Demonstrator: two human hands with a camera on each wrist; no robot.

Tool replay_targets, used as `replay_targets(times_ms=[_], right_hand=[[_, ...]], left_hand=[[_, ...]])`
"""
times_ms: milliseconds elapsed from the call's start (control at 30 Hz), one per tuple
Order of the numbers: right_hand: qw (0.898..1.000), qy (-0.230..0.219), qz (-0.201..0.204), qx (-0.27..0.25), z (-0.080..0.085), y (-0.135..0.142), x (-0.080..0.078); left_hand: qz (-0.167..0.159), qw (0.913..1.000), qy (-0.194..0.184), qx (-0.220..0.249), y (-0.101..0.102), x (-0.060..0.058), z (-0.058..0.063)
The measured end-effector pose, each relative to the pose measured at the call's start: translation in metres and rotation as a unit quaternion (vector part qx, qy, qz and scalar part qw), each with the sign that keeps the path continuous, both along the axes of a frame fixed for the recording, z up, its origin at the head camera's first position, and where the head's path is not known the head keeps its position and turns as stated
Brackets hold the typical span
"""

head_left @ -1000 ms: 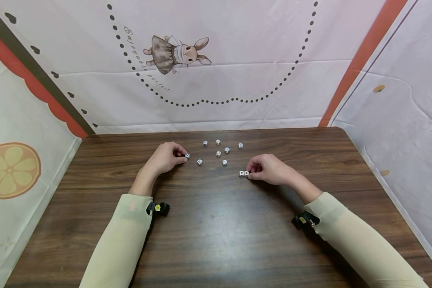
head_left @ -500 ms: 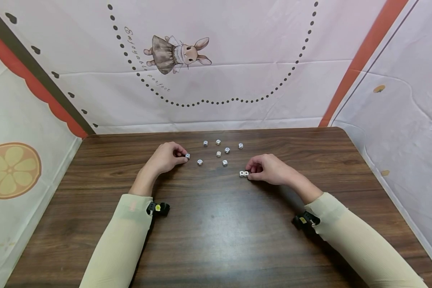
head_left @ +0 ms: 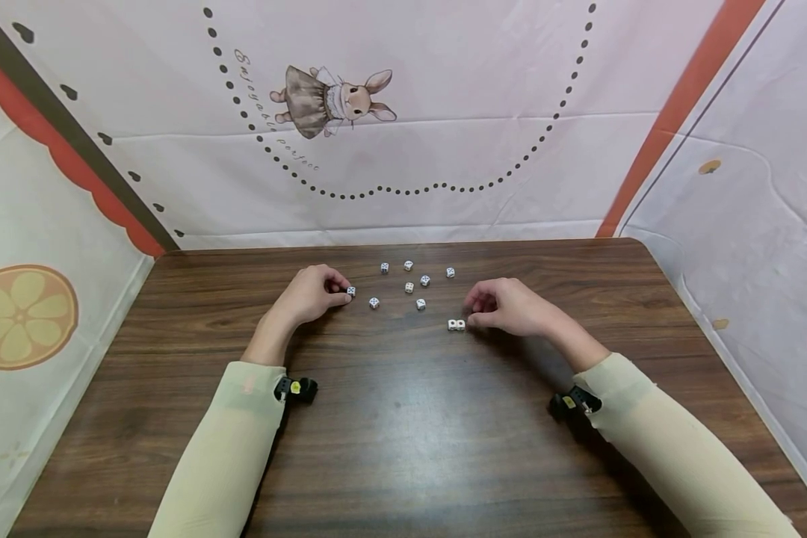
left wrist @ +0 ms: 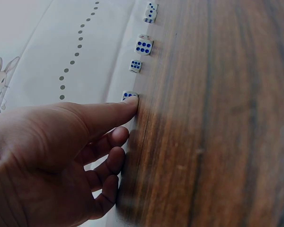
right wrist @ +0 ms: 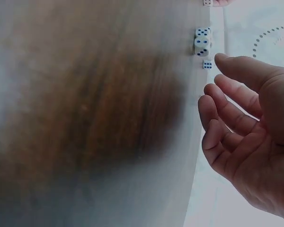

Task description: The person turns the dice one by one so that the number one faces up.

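Observation:
In the head view my left hand [head_left: 309, 293] pinches a white die [head_left: 351, 291] with blue dots at the left end of the scattered dice. The left wrist view shows the thumb [left wrist: 128, 108] over part of that die [left wrist: 129, 95]. My right hand [head_left: 507, 305] is just right of two dice [head_left: 456, 325] that sit side by side, single-dot faces up. Its thumb and fingers are parted and hold nothing, as the right wrist view shows of the same hand [right wrist: 251, 123]. Beyond its thumb in that view stand more dice [right wrist: 202, 46].
Several other dice lie loosely between the hands and towards the back of the brown wood-grain table [head_left: 403, 418], among them a die [head_left: 421, 305] near the pair. A printed cloth [head_left: 457, 149] with a rabbit hangs behind the table's far edge.
My right hand has let go of the right-hand die of the pair and moved slightly up and right, its thumb and fingers parting. The left hand keeps its pinch in place.

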State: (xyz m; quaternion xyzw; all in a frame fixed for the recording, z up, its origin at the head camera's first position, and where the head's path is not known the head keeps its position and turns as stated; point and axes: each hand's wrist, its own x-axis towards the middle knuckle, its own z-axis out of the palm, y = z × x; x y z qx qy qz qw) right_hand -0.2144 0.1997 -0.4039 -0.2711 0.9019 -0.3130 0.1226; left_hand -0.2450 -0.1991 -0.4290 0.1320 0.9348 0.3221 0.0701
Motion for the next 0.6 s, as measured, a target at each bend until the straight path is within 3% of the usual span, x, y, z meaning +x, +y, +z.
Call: replay_targets(times_ms=[600], right_hand=[[0.998, 0.044, -0.037, 0.010, -0.005, -0.012, -0.042]], left_hand=[[0.003, 1.0000, -0.003, 0.007, 0.000, 0.002, 0.001]])
